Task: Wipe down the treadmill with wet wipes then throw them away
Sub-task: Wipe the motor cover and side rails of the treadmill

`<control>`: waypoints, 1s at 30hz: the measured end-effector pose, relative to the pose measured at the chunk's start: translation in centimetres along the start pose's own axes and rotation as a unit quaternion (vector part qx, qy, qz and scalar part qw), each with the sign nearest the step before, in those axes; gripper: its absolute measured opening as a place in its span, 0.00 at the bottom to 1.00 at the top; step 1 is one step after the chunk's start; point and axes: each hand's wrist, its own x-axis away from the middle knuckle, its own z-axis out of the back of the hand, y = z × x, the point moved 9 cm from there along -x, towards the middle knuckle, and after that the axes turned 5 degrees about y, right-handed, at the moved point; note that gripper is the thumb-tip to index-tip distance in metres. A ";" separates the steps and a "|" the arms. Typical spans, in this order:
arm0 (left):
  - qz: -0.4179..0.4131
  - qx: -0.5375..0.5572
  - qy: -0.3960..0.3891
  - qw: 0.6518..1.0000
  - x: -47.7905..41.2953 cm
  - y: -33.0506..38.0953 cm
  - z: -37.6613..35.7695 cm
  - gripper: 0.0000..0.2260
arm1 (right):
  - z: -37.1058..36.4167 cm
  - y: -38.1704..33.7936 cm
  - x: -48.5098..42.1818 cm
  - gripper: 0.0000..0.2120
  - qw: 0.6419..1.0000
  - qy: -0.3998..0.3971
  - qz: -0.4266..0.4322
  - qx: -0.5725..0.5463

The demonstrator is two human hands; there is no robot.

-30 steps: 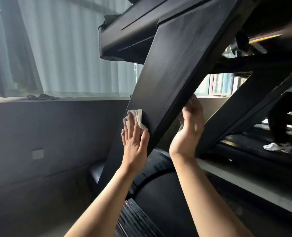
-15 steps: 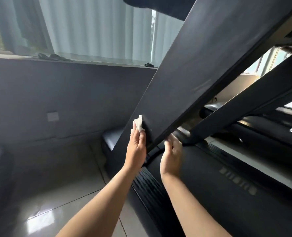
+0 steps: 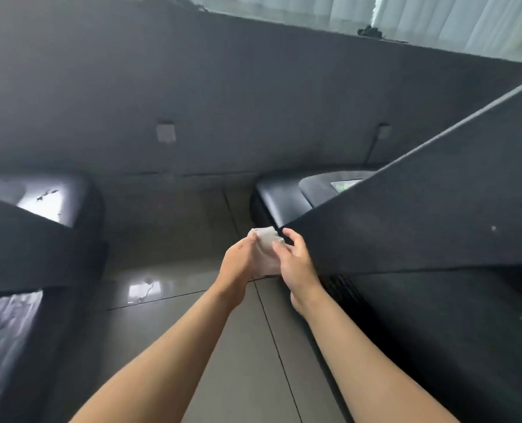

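Observation:
A crumpled white wet wipe [image 3: 266, 249] hangs between both hands, just off the lower end of the treadmill's slanted black upright [image 3: 421, 215]. My left hand [image 3: 238, 259] grips the wipe from the left. From the right, my right hand [image 3: 295, 257] pinches it with the fingertips. Neither hand touches the upright. The treadmill's black base and motor cover [image 3: 287, 199] lie to the right, under the upright.
Another black machine [image 3: 24, 245] with a glossy cover fills the left side. Grey floor tiles [image 3: 192, 315] run between the two machines. A dark wall [image 3: 223, 102] with a socket plate stands ahead, a curtained window above it.
Both hands slid down the upright and came off it. They now meet around the wipe above the floor. My view has tilted down toward the floor.

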 end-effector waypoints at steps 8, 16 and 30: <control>0.059 -0.041 0.137 0.988 -7.7 2.3 9.7 0.11 | -10.8 -1.9 -6.4 0.18 0.993 0.048 -0.087 0.070; 0.096 -0.053 0.130 0.985 -8.7 4.3 12.9 0.12 | -14.1 -3.9 -8.3 0.12 0.985 0.038 -0.120 0.118; 0.141 -0.219 0.076 0.962 -13.1 8.7 5.4 0.23 | -9.8 -6.6 -13.2 0.21 0.963 0.007 -0.216 0.163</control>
